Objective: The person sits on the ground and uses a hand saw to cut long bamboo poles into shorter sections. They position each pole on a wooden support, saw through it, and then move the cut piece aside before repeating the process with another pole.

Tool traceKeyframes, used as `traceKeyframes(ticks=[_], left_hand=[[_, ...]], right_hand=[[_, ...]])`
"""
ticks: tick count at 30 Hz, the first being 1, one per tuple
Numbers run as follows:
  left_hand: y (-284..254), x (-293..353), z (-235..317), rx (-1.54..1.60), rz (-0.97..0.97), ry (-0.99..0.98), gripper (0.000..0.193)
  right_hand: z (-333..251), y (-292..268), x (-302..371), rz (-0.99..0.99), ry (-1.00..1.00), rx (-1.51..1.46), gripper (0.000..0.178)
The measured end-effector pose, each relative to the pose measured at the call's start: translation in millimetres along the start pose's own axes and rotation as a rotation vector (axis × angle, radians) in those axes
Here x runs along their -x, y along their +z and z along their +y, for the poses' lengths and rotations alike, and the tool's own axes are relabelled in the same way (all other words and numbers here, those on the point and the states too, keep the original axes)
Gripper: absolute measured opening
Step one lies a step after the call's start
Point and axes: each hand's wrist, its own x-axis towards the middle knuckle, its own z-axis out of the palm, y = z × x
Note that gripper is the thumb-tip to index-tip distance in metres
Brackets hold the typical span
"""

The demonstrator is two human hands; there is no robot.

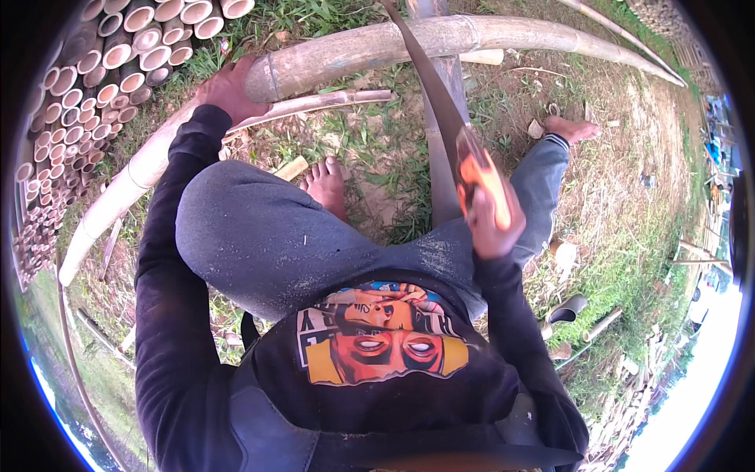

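A long, thick bamboo pole (338,64) runs across in front of me, curved by the lens. My left hand (230,90) grips it near a joint, on the left. In my right hand (497,224) is a handsaw (436,94) with an orange handle. Its dark blade reaches up and away across the pole; I cannot tell whether the teeth touch the bamboo. Under the pole, a flat wooden beam (444,157) extends toward me between my legs.
Stacked bamboo pieces (118,55) with cut ends facing me fill the far left. A thinner bamboo length (330,101) lies just this side of the pole. My bare feet rest on grass and dirt. Bamboo offcuts (604,324) and a dark shoe-like object (568,308) lie at the right.
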Motion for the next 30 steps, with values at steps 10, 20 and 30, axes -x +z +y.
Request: traceKeyframes(ticks=[10,20,30], left_hand=[[-8,-3,2,-0.011,-0.016,-0.014,0.103],[1,-9,-2,-0.036,0.006,0.000,0.101],[-13,-1,9,0.022,-0.022,-0.033,0.099]], right_hand=[[28,44,-90,0.028,0.183,-0.024,0.035],[35,46,-93,0.037,0.053,0.059,0.035],[26,-22,30,0.037,-0.104,0.062,0.045]])
